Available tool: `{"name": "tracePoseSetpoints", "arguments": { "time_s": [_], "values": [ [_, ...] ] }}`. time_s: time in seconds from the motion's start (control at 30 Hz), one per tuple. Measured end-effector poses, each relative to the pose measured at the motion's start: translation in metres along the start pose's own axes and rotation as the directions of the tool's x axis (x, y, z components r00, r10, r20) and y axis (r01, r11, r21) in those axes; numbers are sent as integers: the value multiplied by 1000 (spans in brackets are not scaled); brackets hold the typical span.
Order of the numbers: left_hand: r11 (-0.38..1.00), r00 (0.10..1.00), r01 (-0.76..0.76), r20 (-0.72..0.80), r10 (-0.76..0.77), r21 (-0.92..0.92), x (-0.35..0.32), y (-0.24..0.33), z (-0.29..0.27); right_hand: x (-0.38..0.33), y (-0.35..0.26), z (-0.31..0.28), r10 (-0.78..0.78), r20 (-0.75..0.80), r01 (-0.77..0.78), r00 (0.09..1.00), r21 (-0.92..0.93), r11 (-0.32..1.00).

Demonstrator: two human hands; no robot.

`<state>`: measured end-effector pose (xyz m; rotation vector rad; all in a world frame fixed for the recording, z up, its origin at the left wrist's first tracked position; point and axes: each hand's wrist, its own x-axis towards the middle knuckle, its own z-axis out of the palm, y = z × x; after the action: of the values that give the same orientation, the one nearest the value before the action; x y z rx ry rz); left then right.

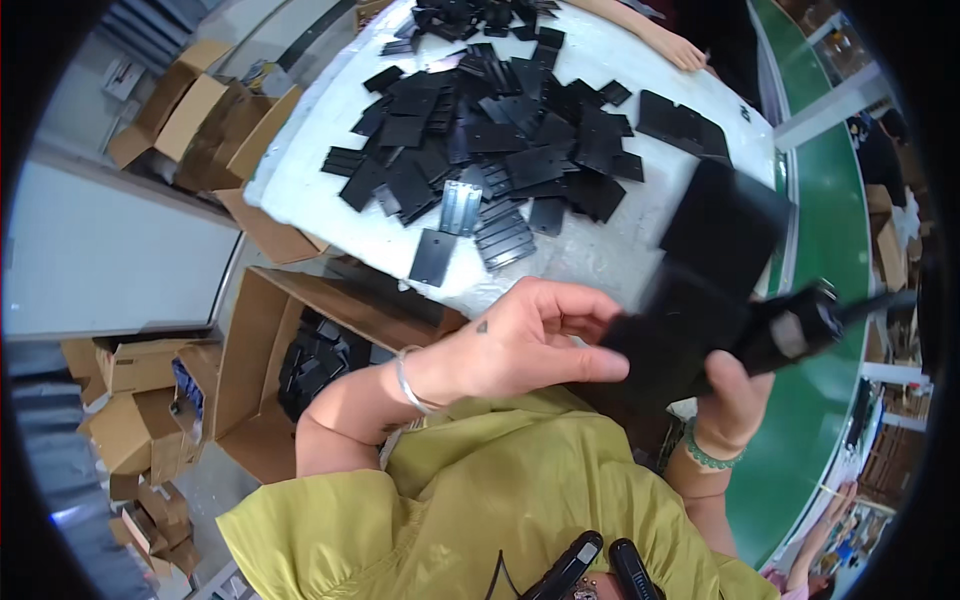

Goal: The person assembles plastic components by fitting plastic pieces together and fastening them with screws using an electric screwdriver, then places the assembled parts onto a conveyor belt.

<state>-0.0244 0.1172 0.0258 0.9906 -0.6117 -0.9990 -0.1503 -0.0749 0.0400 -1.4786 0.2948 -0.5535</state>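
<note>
A black plastic panel (725, 220), blurred by motion, is held up in front of me with a second dark section (680, 325) below it. I cannot tell whether the two sections are joined. My left hand (545, 335) closes its thumb and fingers at the lower section's left edge. On the right, my right hand (738, 400) has its thumb up against the panel's lower edge, its other fingers hidden. A black cylindrical tool (795, 328) with a cord-like end lies across that same hand, seemingly in its grip.
A heap of small black plastic plates (490, 130) covers much of the white table (640, 240). Larger black panels (682, 125) lie near its right edge. Another person's hand (683, 52) rests beyond. An open carton (245, 370) with black parts stands left; a green surface (800, 440) runs along the right.
</note>
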Motion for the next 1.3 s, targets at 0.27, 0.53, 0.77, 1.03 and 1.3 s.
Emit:
{"name": "tracePoseSetpoints", "arguments": {
  "time_s": [0.27,0.53,0.77,1.03,1.3],
  "values": [
    [855,267,-158,-812,519,494,-81,57,-215,30,-12,2,139,-5,-137,990,114,984],
    [-198,476,674,-213,853,712,-44,79,-247,26,-18,-15,147,-153,-121,977,169,978],
    [-8,889,-363,349,297,932,187,54,-70,21,-18,-31,53,-250,-11,967,167,986],
    [-155,966,-256,246,-79,954,335,3,-83,-8,-37,-76,-92,-449,180,889,158,971],
    [-26,922,-359,359,147,933,248,9,-11,27,-13,-95,-354,-560,503,749,133,854]
  ]
}}
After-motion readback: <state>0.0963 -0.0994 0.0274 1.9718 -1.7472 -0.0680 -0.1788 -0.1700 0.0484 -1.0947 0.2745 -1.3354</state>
